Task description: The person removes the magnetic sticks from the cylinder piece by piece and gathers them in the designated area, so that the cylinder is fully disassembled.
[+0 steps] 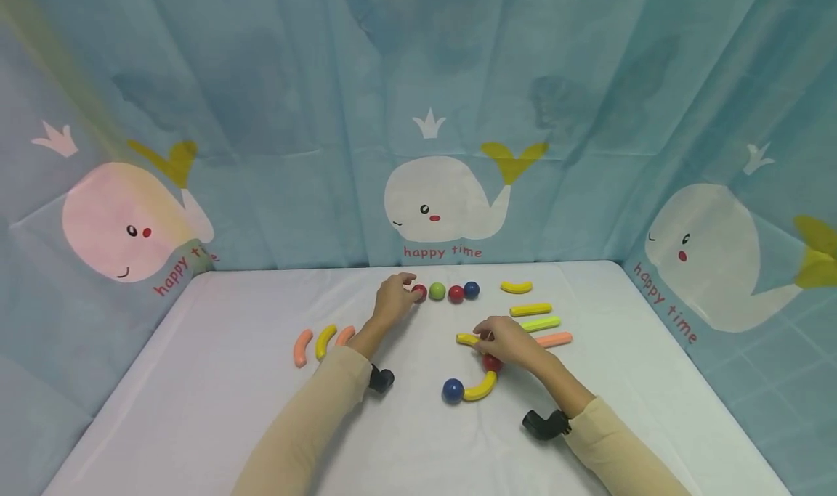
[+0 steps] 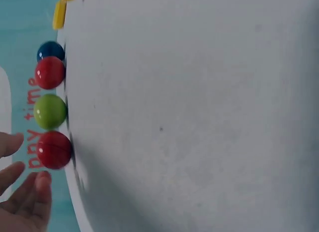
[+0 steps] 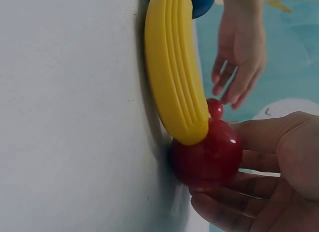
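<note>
My left hand (image 1: pixel 394 300) reaches to the left end of a row of balls. Its fingers are loosely bent around a red ball (image 2: pixel 54 150), with a gap visible in the left wrist view. A green ball (image 1: pixel 437 290), another red ball (image 1: pixel 455 293) and a blue ball (image 1: pixel 471 290) continue the row. My right hand (image 1: pixel 506 338) pinches a yellow curved stick (image 1: pixel 466 339), largely covered by the fingers. Right beside it is a red ball (image 3: pixel 212 154), joined to a second yellow curved stick (image 3: pixel 174 67), whose other end meets a blue ball (image 1: pixel 453 390).
Left of the left forearm lie pink curved sticks (image 1: pixel 302 348) and a yellow one (image 1: pixel 325 341). On the right are straight yellow (image 1: pixel 530 309), green (image 1: pixel 541 324) and pink (image 1: pixel 554 339) sticks. Another curved yellow stick (image 1: pixel 516 287) lies behind them. A curtain (image 1: pixel 294 191) hangs behind the white table (image 1: pixel 196 423).
</note>
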A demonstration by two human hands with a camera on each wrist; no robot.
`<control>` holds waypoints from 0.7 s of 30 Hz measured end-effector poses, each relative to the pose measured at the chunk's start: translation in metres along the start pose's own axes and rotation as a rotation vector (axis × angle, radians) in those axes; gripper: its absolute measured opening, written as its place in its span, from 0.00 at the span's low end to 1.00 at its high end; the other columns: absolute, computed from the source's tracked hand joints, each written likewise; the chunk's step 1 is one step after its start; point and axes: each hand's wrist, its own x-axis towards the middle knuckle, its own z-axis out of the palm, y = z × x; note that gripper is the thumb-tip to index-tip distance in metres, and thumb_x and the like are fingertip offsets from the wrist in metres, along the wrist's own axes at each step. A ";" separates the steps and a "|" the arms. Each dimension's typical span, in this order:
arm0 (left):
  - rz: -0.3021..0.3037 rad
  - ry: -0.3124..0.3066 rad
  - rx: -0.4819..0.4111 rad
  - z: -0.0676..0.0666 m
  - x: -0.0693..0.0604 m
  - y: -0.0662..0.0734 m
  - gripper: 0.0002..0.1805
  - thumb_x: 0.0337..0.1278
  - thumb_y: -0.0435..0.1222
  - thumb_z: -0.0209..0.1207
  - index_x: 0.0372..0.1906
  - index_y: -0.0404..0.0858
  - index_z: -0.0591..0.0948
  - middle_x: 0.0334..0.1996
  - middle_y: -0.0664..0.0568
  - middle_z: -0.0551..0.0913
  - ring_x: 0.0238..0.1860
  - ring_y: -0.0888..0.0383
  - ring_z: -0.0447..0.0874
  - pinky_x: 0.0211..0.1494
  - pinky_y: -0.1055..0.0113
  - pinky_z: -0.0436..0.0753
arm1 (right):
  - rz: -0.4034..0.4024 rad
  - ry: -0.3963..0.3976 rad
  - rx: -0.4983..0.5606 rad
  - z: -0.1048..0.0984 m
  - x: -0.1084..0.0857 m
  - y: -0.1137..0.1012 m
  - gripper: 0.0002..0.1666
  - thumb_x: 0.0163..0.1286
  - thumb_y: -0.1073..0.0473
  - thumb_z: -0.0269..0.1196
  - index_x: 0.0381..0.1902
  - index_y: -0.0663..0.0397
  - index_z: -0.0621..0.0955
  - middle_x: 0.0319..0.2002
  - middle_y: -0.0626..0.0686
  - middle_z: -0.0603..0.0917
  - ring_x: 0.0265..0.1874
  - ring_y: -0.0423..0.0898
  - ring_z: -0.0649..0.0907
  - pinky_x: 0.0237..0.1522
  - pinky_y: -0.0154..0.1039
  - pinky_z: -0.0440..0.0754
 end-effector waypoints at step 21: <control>0.319 -0.519 0.317 0.043 -0.049 0.056 0.15 0.59 0.32 0.60 0.50 0.43 0.85 0.48 0.54 0.87 0.52 0.57 0.83 0.57 0.67 0.81 | 0.040 0.031 0.079 -0.004 -0.041 0.005 0.16 0.55 0.58 0.74 0.40 0.61 0.87 0.32 0.49 0.87 0.31 0.42 0.79 0.40 0.40 0.84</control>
